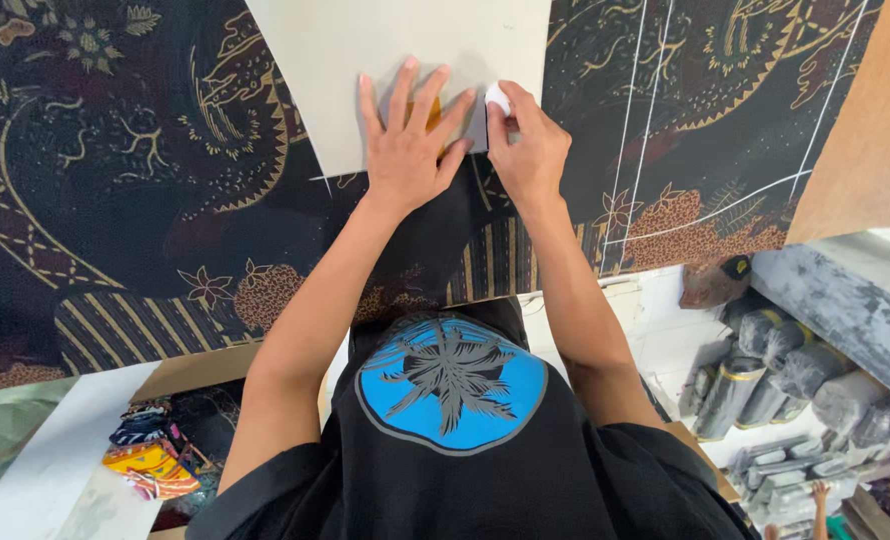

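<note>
Fingers: left hand point(407, 150) spread flat on the template point(395, 70), right hand point(525, 145) pinching white chalk point(498, 98) at its edge | template lay on dark batik cloth point(145, 180) over the surface | risk: light pressure could let the template creep, skewing the line | risk: chalk might slip off the edge

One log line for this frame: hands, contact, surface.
left hand: flat on pale pattern sheet | right hand: pinching white chalk | surface: dark batik cloth

A tailoring or textile workshop, shown by the dark gold-patterned batik cloth point(145, 180) spread over a cutting table with chalk lines, a pale paper pattern point(385, 60) on it, folded fabrics point(150, 450) and wrapped bundles point(805, 370) below.
</note>
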